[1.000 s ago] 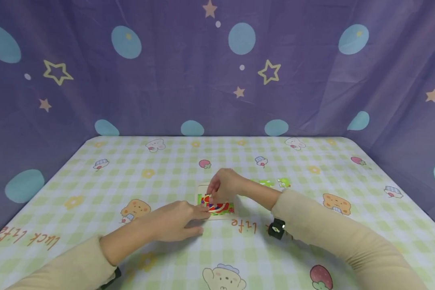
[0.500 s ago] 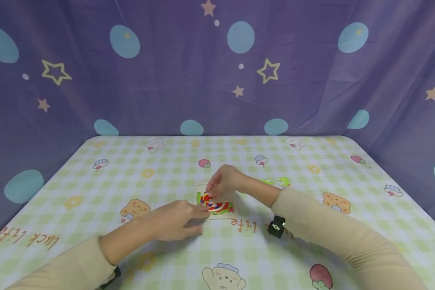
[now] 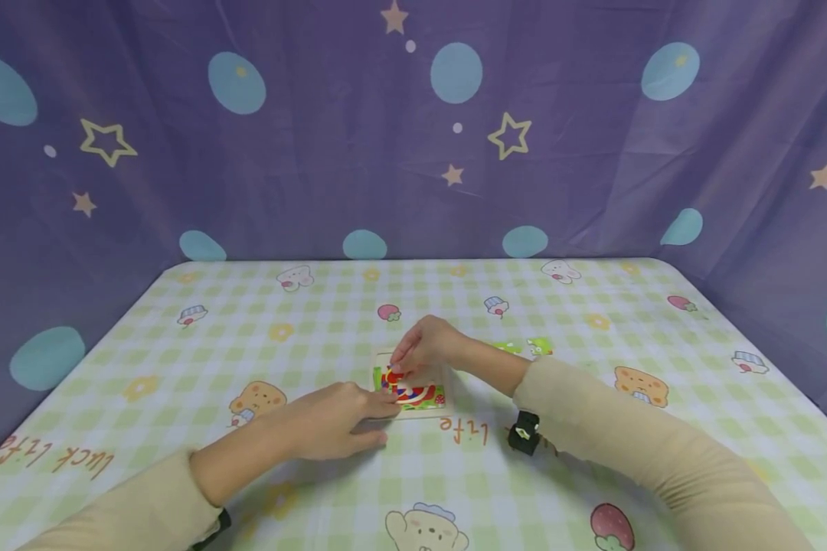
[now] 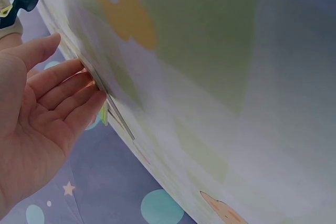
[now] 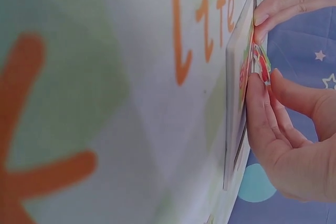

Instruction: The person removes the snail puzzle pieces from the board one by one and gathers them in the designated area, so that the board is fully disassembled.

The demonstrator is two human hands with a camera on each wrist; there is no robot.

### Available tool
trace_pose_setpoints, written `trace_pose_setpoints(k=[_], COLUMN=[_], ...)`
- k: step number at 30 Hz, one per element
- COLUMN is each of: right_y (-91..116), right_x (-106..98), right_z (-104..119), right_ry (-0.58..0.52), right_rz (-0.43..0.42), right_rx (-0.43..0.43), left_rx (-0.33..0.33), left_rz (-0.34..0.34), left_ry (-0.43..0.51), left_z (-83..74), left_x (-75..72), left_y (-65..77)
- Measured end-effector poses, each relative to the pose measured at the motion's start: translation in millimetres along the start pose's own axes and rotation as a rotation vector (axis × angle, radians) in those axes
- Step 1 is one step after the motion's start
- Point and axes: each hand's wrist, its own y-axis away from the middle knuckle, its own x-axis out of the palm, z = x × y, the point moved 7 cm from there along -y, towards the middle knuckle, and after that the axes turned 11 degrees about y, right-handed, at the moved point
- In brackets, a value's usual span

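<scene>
A flat wooden jigsaw puzzle board [image 3: 384,359], with a red, blue and green picture, lies on the cloth in front of me. My right hand [image 3: 433,346] reaches in over its far side. Between thumb and fingers it pinches a small colourful puzzle piece [image 5: 262,65], tilted up from the board in the right wrist view. My left hand [image 3: 339,420] rests its outstretched fingertips at the board's left edge, with the thumb held apart. Both hands cover part of the picture.
Two green puzzle pieces lie behind the right forearm: a flat one [image 3: 507,347], partly hidden, and one with an animal-like print [image 3: 540,347]. A checked cloth [image 3: 496,490] covers the table, and a purple curtain [image 3: 331,153] hangs behind it.
My right hand has shifted slightly up and left over the board, uncovering more of the picture. The left hand stays in place at the edge.
</scene>
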Motion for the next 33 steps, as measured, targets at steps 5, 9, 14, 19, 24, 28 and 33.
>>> trace_pose_setpoints(k=[5, 9, 14, 19, 24, 28, 33], right_y=[-0.8, -1.3, -1.9, 2.0, 8.8, 17.2, 29.9], right_x=[1.8, 4.7, 5.6, -2.9, -18.3, -29.1, -39.7], right_z=[1.0, 3.1, 4.6, -0.2, -15.3, -30.4, -51.5], right_ry=[-0.024, -0.076, -0.08, -0.024, 0.029, -0.017, -0.083], right_rz=[-0.004, 0.011, 0.007, -0.034, -0.065, -0.068, -0.061], right_rx=[0.0, 0.011, -0.005, -0.018, 0.024, 0.066, 0.13], left_rx=[-0.008, -0.011, -0.001, -0.003, -0.02, -0.02, -0.031], left_rz=[0.005, 0.008, 0.005, 0.002, 0.004, 0.0, -0.003], left_ry=[0.011, 0.013, 0.004, -0.009, -0.016, -0.027, -0.013], left_z=[0.0, 0.3, 0.6, 1.6, 2.3, 3.3, 3.6], left_x=[0.1, 1.3, 2.6, 2.5, 3.7, 3.7, 2.2], left_y=[0.0, 0.1, 0.1, -0.5, -0.9, -0.7, 0.0])
